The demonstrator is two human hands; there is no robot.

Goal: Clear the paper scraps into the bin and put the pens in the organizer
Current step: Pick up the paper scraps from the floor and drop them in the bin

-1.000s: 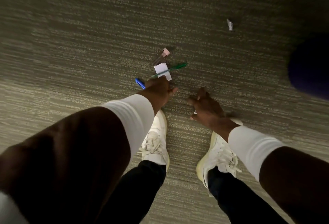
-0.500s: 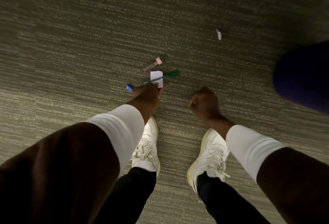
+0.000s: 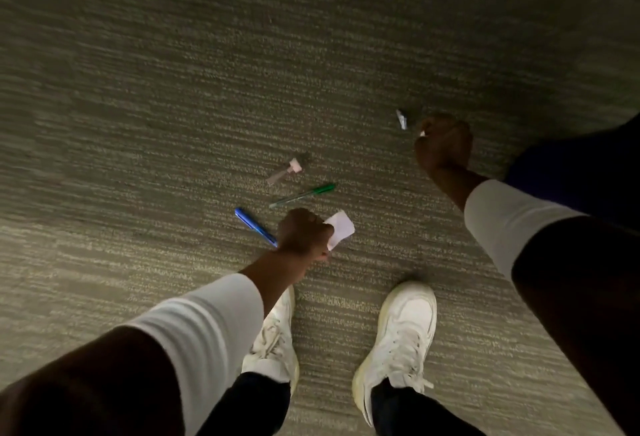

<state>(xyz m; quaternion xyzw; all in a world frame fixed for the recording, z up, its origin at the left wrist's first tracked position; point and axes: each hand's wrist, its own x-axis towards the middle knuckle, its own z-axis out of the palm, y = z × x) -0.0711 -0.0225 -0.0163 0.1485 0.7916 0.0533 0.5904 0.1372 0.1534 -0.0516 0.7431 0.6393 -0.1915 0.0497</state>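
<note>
My left hand (image 3: 304,236) is closed low over the carpet, pinching a white paper scrap (image 3: 341,227) that sticks out to its right. A blue pen (image 3: 252,224) lies slanted just left of that hand, its near end hidden behind it; I cannot tell if the hand holds it. A green pen (image 3: 303,194) lies on the carpet just beyond the hand. Farther off rests a short clear pen with a pink cap (image 3: 285,172). My right hand (image 3: 445,148) is a fist with a white bit of paper showing at its top, next to a crumpled scrap (image 3: 401,119).
Grey-green striped carpet (image 3: 173,89) fills the view. My two white sneakers (image 3: 401,335) stand at the bottom centre. A dark blue rounded object (image 3: 588,172) sits at the right edge, partly behind my right arm.
My left hand has lifted the white scrap off the green pen and drawn it to the right. My right hand closed into a fist and moved up and right, toward the crumpled scrap.
</note>
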